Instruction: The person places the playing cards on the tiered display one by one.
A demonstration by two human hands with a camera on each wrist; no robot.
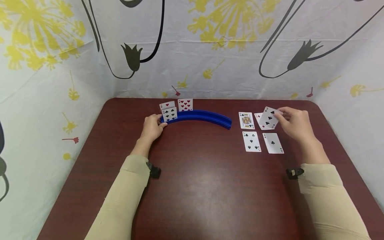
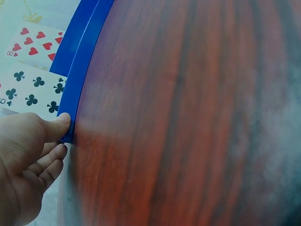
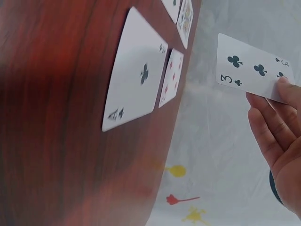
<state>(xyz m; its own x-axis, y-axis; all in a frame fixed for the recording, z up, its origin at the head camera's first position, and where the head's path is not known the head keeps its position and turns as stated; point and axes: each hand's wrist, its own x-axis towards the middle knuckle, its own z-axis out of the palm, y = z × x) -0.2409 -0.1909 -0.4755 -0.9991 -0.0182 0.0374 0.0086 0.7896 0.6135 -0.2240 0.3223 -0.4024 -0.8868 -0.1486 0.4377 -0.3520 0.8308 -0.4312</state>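
The right hand's fingers are pinching a three of clubs near a corner above the tabletop, the card extending leftward from them and its long axis slanting from upper right to lower left. The left hand is gripping the left end of a blue card rack, which is stretching rightward and curving nearer.

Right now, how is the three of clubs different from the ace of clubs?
The three of clubs shows three black clubs down its middle, while the ace of clubs has just one. The right hand holds the three up at a tilt, but the ace lies flat on the table, with no hand touching it. Both are white cards, face side showing.
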